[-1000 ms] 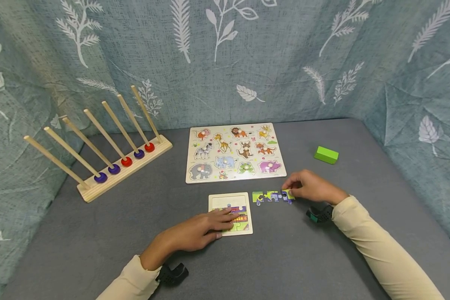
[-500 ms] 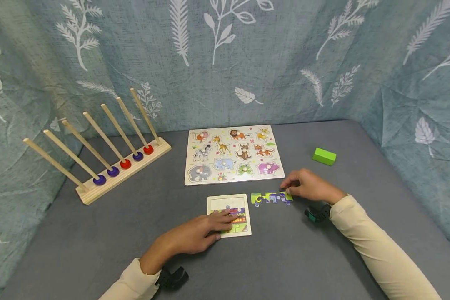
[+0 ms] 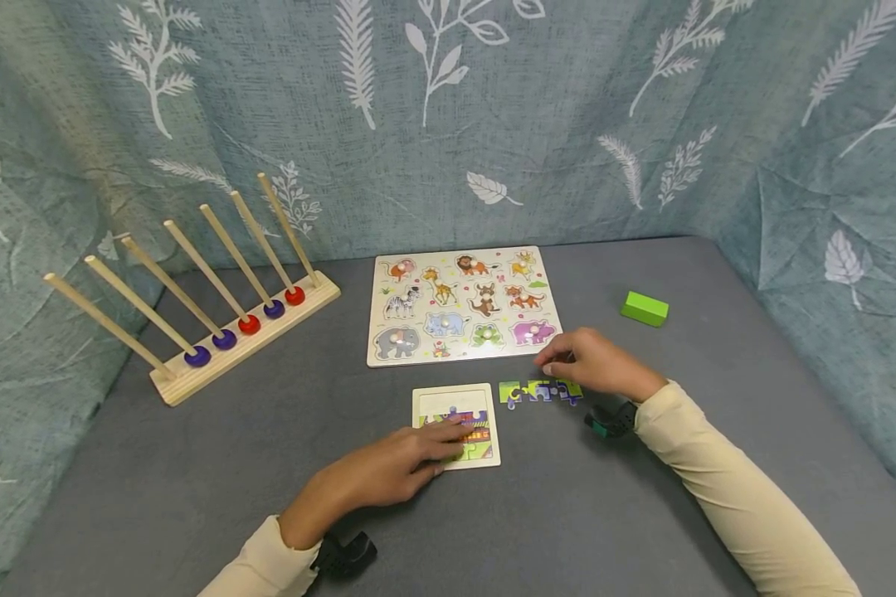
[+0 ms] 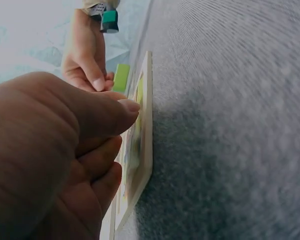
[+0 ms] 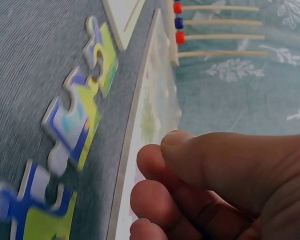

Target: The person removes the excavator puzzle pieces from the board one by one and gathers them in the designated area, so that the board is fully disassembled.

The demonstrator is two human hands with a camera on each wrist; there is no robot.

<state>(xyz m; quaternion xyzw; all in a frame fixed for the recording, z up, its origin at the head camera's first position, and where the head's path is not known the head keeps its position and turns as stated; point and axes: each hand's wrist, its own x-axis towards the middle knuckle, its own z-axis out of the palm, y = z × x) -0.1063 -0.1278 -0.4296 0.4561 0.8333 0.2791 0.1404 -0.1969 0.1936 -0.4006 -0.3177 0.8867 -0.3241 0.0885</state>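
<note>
My left hand (image 3: 396, 464) rests on a small wooden jigsaw tray (image 3: 448, 401), fingers lying across its fitted, colourful pieces and covering part of the picture. The upper part of the tray shows bare wood. Right of it, three loose jigsaw pieces lie in a row: a left one (image 3: 508, 391), a middle one (image 3: 541, 390) and a right one (image 3: 570, 391). My right hand (image 3: 593, 361) hovers just behind the row, near the middle piece. In the right wrist view its fingers (image 5: 155, 205) are loosely bent with nothing between them and the thumb.
An animal peg puzzle board (image 3: 463, 307) lies behind the pieces. At the left stands a wooden rack (image 3: 254, 340) with upright rods and red and blue beads. A green block (image 3: 645, 309) sits at the back right. A patterned curtain (image 3: 448, 149) hangs behind the table.
My right hand has let go of the right jigsaw piece, which now lies in line with the others, and has moved left toward the middle piece. My left hand stays on the tray.
</note>
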